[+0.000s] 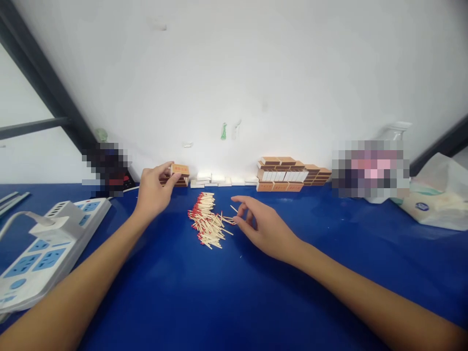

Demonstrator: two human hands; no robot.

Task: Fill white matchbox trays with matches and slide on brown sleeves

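Observation:
My left hand (155,190) grips an orange matchbox (180,169) between thumb and fingers, at the top of a small stack of brown-sided matchboxes (181,182) by the wall. A loose pile of red-tipped matches (208,222) lies on the blue tabletop between my hands. Right of the pile, my right hand (265,226) has its thumb and curled fingers closed on a few matches (229,220), with the index finger stretched out above. How many it holds is partly hidden by the fingers.
White matchbox trays (219,181) line the wall behind the pile. A larger stack of matchboxes (281,175) stands to their right. A white power strip (47,253) with a plugged-in adapter lies at left; a tissue pack (435,200) sits at far right. Two items are blurred out.

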